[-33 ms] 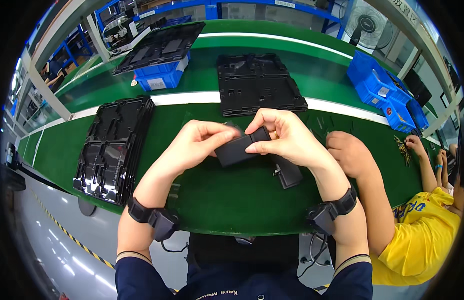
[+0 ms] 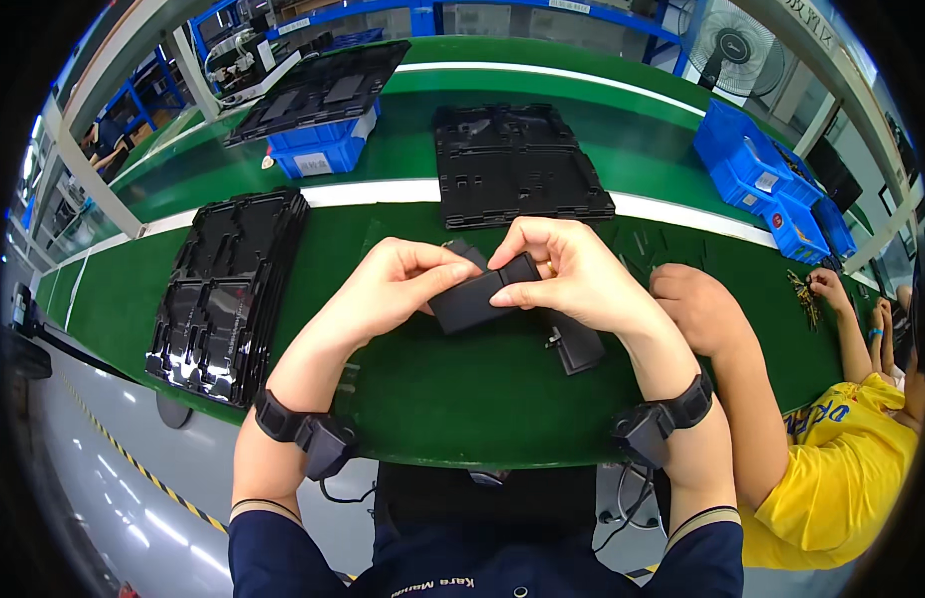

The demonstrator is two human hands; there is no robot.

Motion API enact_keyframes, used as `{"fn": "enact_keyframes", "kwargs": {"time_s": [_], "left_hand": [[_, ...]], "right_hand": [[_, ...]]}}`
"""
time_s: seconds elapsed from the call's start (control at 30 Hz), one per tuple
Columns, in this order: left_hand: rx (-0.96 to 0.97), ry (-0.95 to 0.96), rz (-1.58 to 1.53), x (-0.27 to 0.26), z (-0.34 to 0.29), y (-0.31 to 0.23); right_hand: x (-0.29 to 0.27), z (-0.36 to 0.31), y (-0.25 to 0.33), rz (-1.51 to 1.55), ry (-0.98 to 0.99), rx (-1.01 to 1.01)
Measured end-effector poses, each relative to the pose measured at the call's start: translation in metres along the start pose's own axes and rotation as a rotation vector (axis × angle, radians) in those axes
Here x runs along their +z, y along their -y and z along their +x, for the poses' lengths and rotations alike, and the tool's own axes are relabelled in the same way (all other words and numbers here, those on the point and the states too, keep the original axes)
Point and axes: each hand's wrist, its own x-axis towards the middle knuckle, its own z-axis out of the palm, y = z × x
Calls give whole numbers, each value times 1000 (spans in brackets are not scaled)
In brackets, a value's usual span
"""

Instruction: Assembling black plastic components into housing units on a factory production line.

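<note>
Over the green table mat, a black rectangular plastic case (image 2: 470,302) with smooth faces is tilted between my hands. My right hand (image 2: 572,267) grips its right end, thumb in front and forefinger on the top edge. At the left end, my left hand (image 2: 407,284) is closed, thumb and forefinger pressed together against the upper edge; its other fingers are partly hidden behind the case. A dark grey piece (image 2: 466,251) shows just behind the left fingertips. Below my right hand lies a second black case (image 2: 579,346) with small metal prongs at its side.
Stacked black moulded trays (image 2: 228,299) stand at the left, and more black trays (image 2: 517,164) lie ahead. Another tray (image 2: 328,95) rests on a blue bin (image 2: 323,149). Blue bins (image 2: 751,164) stand at far right. A co-worker's hand (image 2: 696,304) is close beside my right forearm.
My left fingers, blurred before, now look still, and the dark grey piece behind them shows more clearly. The case and my right hand stay in place.
</note>
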Motion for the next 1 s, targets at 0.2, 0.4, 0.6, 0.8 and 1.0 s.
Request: {"fn": "enact_keyframes", "kwargs": {"time_s": [0.2, 0.4, 0.6, 0.8, 1.0], "left_hand": [[651, -179, 642, 8, 2, 0], [167, 236, 35, 9, -1, 4], [28, -10, -256, 17, 1, 3], [38, -105, -335, 17, 0, 4], [69, -109, -345, 22, -1, 3]], "right_hand": [[-6, -2, 7, -186, -7, 58], [-5, -8, 13, -172, 66, 25], [-6, -8, 27, -284, -529, -61], [22, 1, 12, -132, -437, -45], [9, 0, 10, -102, -314, -82]]}}
